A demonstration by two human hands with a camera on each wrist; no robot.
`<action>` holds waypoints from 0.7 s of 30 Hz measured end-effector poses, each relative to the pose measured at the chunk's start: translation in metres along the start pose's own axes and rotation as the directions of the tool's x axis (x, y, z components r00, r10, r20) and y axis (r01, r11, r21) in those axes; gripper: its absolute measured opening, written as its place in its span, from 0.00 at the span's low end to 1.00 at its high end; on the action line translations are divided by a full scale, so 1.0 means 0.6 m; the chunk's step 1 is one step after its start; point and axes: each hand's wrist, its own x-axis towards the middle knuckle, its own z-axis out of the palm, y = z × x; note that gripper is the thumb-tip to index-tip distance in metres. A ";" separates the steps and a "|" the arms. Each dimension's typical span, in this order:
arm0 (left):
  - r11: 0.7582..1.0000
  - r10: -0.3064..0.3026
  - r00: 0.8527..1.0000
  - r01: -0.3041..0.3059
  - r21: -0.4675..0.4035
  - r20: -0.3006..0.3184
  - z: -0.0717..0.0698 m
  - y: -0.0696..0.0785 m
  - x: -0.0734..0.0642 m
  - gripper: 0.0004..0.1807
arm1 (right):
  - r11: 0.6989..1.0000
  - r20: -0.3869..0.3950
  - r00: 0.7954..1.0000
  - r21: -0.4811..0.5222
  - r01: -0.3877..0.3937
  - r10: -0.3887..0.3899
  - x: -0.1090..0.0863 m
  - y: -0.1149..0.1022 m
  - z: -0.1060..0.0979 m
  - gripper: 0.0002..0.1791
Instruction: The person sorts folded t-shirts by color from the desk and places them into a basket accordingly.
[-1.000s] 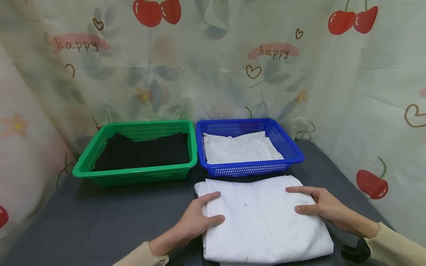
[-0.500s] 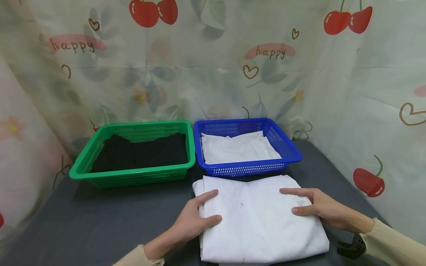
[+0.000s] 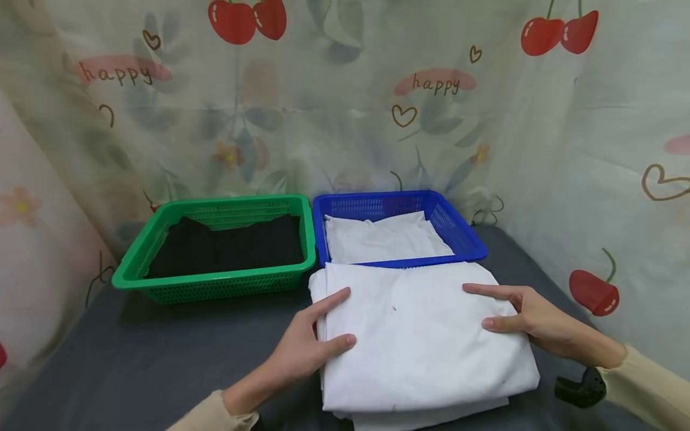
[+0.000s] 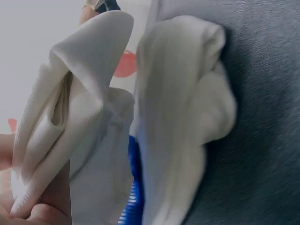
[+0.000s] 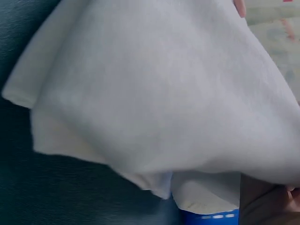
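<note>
A folded white garment [image 3: 420,341] with a small dark mark hangs between the two hands. My left hand [image 3: 299,350] grips its left edge, thumb on top and the other fingers tucked under; in the left wrist view fingers [image 4: 47,213] hold the layered folds. My right hand [image 3: 541,320] grips the right edge in the same way, its hidden fingers beneath the fabric. A gap shows below the garment in the left wrist view, where a second white cloth [image 4: 180,103] lies on the table. A strip of that lower cloth also shows under the near edge in the head view.
Just beyond the garment stands a blue basket [image 3: 468,245] with white folded fabric [image 3: 388,239] inside. To its left, a green basket [image 3: 215,280] contains black fabric [image 3: 232,245]. Both sit on the dark grey table [image 3: 162,359], against a cherry-patterned curtain [image 3: 334,137].
Both hands have raised the garment off the cloth below and shifted it slightly away from me. Its far edge now overlaps the front of the blue basket in the head view.
</note>
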 end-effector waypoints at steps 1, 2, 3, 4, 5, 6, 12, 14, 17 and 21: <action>1.000 0.006 1.000 -0.006 -0.009 0.006 -0.001 0.003 0.001 0.38 | 1.000 -0.006 1.000 -0.009 0.013 -0.013 -0.001 -0.003 -0.002 0.33; 1.000 0.012 1.000 -0.012 -0.018 0.012 -0.003 0.007 0.002 0.38 | 1.000 -0.012 1.000 -0.012 0.022 -0.023 -0.002 -0.006 -0.004 0.32; 1.000 0.018 1.000 -0.018 -0.024 0.015 -0.004 0.012 0.003 0.38 | 1.000 -0.015 0.999 -0.011 0.028 -0.029 -0.003 -0.009 -0.006 0.32; 0.999 0.022 1.000 -0.021 -0.027 0.017 -0.006 0.016 0.005 0.39 | 0.999 -0.016 0.999 -0.010 0.032 -0.032 -0.004 -0.013 -0.007 0.32; 0.999 0.031 0.999 -0.030 -0.026 0.016 -0.008 0.021 0.007 0.39 | 0.999 -0.017 0.999 -0.008 0.034 -0.035 -0.004 -0.017 -0.009 0.32; 0.999 0.036 0.999 -0.036 -0.027 0.015 -0.009 0.026 0.009 0.39 | 0.999 -0.018 0.999 -0.009 0.034 -0.034 -0.005 -0.021 -0.011 0.32; 0.995 0.096 0.995 -0.095 -0.027 0.031 -0.015 0.052 0.028 0.40 | 1.000 -0.048 0.999 -0.013 0.020 -0.021 -0.010 -0.048 -0.028 0.34; 0.993 0.118 0.992 -0.118 -0.020 0.034 -0.017 0.059 0.034 0.40 | 0.999 -0.064 0.998 -0.025 0.023 -0.024 -0.010 -0.059 -0.034 0.34; 0.988 0.152 0.988 -0.152 0.012 0.023 -0.021 0.064 0.045 0.41 | 0.999 -0.068 0.997 -0.013 0.032 -0.033 -0.006 -0.075 -0.041 0.35; 0.981 0.185 0.983 -0.185 0.062 0.005 -0.029 0.068 0.063 0.42 | 0.998 -0.064 0.996 0.005 0.067 -0.067 0.007 -0.095 -0.049 0.36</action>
